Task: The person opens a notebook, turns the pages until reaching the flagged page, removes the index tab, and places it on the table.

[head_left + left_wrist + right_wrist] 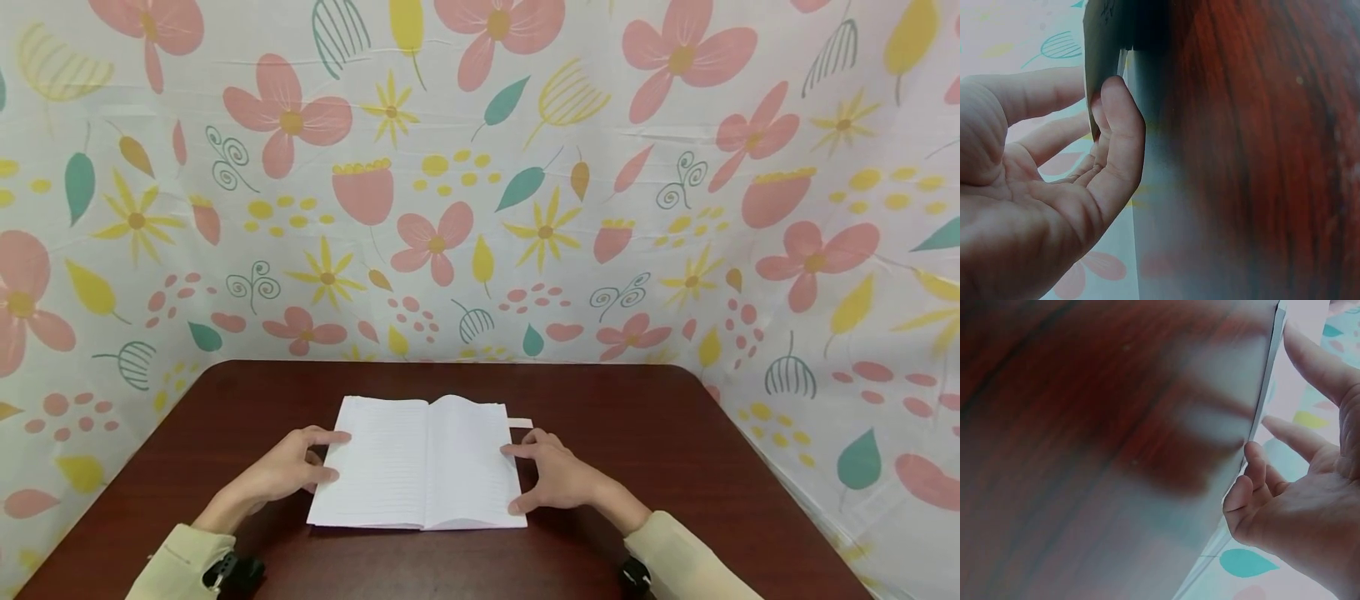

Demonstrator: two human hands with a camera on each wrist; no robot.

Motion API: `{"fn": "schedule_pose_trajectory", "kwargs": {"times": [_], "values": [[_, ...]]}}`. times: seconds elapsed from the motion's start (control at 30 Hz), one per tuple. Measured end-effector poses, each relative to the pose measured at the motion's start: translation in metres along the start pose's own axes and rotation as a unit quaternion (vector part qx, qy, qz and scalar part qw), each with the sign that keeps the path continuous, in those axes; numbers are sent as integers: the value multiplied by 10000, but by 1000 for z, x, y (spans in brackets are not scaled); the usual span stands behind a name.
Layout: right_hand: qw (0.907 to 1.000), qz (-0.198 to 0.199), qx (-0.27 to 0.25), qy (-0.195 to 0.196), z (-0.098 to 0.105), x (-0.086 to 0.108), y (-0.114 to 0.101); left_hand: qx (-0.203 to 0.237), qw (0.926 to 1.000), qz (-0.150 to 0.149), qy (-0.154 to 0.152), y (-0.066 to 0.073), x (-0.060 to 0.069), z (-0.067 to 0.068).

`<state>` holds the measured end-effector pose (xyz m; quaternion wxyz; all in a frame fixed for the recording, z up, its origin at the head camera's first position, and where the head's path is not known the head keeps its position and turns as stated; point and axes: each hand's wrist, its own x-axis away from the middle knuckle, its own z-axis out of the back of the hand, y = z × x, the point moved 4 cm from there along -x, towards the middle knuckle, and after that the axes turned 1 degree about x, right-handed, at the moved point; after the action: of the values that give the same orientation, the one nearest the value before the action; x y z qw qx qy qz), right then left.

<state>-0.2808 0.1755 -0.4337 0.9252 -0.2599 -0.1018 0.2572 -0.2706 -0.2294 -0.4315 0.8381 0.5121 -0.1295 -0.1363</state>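
Note:
An open notebook point(382, 467) with lined white pages lies on the dark table. My left hand point(288, 467) grips its left edge, with thumb and index finger on the page. In the left wrist view, the other fingers of that left hand point(1079, 181) curl behind the cover point(1100, 56). At the right edge, my right hand point(558, 475) touches the page with thumb and index fingertips spread apart. The right wrist view has the remaining fingers of the right hand point(1304, 487) bent low beside the notebook's thin edge point(1266, 381). The right page bulges slightly near the spine.
A narrow white strip point(520, 422) sticks out past the notebook's upper right side. The reddish-brown table point(600, 400) has rounded far corners. A flower-patterned cloth point(480, 183) hangs behind and along both sides of it.

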Motion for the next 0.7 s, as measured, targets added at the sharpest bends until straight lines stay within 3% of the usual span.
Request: {"fn": "schedule_pose_trajectory", "kwargs": {"times": [0.37,0.7], "values": [[9998,171,57,-67,-3,-9,-9,34,9998,-166,-36,1,0,1],[9992,357,131,99,-6,-23,-20,35,9999,-125,15,1,1,0]]}}
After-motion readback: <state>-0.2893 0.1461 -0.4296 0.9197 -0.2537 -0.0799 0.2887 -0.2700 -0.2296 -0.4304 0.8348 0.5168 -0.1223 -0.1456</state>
